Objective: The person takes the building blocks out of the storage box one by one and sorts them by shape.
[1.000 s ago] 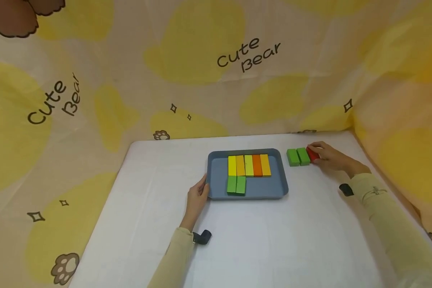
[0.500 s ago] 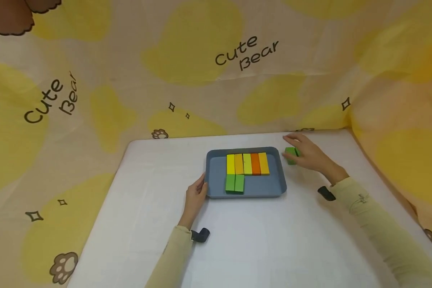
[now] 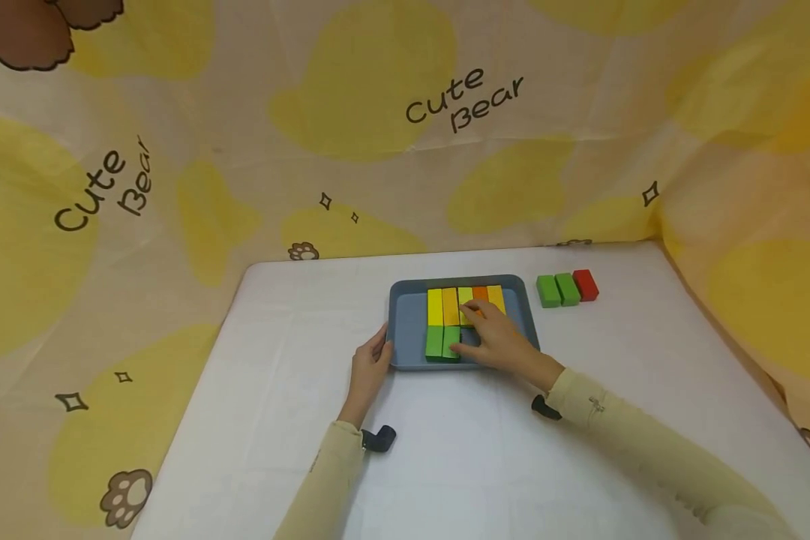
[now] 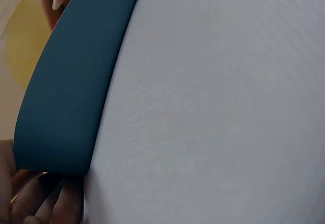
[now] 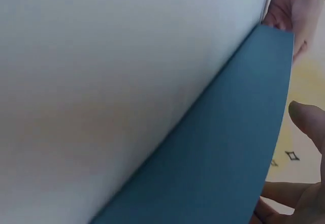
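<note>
My left hand [image 3: 368,371] holds the left end of a blue-grey tray [image 3: 408,315]; in the left wrist view its fingers [image 4: 66,206] curl at the tray's end. Along the tray's far side stands a row of yellow, lime and orange blocks [image 3: 435,306], partly covered by my right hand [image 3: 499,339]. Two green blocks [image 3: 434,342] sit side by side in front of that row. My right hand is over the tray, thumb and fingers spread apart around the right-hand green block [image 3: 450,337]. The right wrist view shows its thumb [image 5: 307,121] with no block visible.
On the white table [image 3: 297,337], right of the tray, two green blocks [image 3: 557,290] and a red block [image 3: 586,285] stand in a row. A printed cloth [image 3: 364,150] forms walls at the back and sides.
My right hand has let go of the red block beside the green pair and travelled left over the tray. My left hand stays at the tray's left end.
</note>
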The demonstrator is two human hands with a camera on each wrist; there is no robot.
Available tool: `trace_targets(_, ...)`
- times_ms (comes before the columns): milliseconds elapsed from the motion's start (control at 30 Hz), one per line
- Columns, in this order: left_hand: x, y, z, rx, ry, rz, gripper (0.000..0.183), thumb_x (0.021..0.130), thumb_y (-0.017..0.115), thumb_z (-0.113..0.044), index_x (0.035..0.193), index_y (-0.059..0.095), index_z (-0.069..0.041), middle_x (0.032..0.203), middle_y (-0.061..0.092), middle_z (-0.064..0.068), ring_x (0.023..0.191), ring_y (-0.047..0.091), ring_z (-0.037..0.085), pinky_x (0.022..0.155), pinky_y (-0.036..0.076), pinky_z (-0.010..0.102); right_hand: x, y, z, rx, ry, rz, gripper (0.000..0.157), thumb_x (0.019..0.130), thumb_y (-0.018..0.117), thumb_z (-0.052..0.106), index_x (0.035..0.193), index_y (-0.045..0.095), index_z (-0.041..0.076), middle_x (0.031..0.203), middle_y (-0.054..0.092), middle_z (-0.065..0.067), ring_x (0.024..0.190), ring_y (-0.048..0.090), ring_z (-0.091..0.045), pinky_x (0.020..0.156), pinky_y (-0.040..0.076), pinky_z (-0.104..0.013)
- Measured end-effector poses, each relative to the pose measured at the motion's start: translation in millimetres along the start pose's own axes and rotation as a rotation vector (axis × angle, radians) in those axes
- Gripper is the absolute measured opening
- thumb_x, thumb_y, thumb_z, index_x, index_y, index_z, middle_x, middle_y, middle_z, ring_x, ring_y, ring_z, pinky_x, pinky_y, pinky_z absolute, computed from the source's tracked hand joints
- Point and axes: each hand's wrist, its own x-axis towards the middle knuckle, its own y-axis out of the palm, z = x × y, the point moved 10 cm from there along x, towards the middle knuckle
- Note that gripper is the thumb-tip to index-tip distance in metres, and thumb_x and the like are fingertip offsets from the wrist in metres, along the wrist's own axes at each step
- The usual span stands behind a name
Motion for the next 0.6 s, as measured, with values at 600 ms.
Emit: trace_targets(600,0.1,1.1,2.7,0.000,-0.028,-0.001,0.043,0.100,0.053,-0.011,0.142,0.049,-0.004,0.142,0.053,0.016,0.128,0.056,0.025,0.101,0.051,0.028,4,22.4,8,-0.070,0.014,0.020,0.068,0.081,0.077,0.043,0.127,0.062,-0.005,0.121,0.060,-0.018,0.105,0.058,-0.028,0.092,0.056,-0.039)
